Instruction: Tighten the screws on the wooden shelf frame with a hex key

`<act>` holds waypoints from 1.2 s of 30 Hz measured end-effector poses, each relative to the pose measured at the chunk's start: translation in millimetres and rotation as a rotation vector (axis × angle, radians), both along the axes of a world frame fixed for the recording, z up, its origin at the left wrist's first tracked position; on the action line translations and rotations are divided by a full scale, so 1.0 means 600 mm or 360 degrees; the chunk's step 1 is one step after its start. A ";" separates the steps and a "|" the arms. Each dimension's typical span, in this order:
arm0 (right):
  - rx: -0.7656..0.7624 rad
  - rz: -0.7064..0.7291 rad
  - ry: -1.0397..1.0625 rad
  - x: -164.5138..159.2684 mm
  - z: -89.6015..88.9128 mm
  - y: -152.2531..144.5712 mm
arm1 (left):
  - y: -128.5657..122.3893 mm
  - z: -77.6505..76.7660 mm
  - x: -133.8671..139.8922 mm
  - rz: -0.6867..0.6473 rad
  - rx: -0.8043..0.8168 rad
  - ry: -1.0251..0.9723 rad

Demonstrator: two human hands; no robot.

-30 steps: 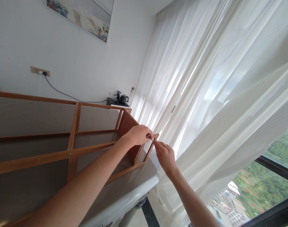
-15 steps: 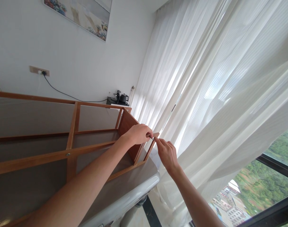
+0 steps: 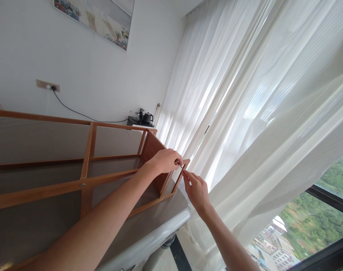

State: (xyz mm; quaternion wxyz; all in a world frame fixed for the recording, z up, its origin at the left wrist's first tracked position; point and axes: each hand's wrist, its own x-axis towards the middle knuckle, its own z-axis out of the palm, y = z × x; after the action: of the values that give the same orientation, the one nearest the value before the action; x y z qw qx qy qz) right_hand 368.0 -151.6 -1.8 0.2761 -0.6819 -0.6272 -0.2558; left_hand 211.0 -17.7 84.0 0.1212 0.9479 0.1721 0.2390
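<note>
A wooden shelf frame [image 3: 55,189] lies across the left and middle of the view, with a solid wood panel [image 3: 153,146] near its right end. Over that end my left hand [image 3: 166,160] is closed, its fingertips pinched at one end of a thin dark metal rod that looks like a hex key [image 3: 181,168]. Just right of it, my right hand [image 3: 198,189] pinches the rod's other end between thumb and forefinger. Both hands are beside the frame's corner post [image 3: 178,180]. My left fingers hide where the rod meets the wood.
Under the frame is a grey surface with a pale rounded edge [image 3: 171,223]. White curtains [image 3: 233,94] hang close on the right, beside a window [image 3: 318,210]. A black kettle [image 3: 147,118] stands behind, its cord [image 3: 84,116] running to a wall socket [image 3: 41,84].
My right hand has moved slightly down and left, swinging its end of the rod downward. My left hand stays nearly in place at the frame's end.
</note>
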 end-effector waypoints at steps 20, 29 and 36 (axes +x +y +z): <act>-0.0017 -0.0002 -0.0114 0.008 0.006 0.010 | 0.005 -0.004 0.003 0.0018 0.0017 0.0003; -0.0099 -0.0145 -0.0421 0.011 0.021 0.007 | -0.002 0.001 -0.001 0.0042 -0.0014 -0.0002; -0.0192 0.0050 0.0189 -0.004 0.028 0.006 | -0.001 0.002 -0.003 0.0013 0.0020 -0.0004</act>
State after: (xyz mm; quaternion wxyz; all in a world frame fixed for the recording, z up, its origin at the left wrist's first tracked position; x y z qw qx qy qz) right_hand 365.8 -147.9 15.2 0.2753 -0.7013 -0.6346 -0.1723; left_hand 209.5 -18.6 85.0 0.1145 0.9477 0.1742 0.2418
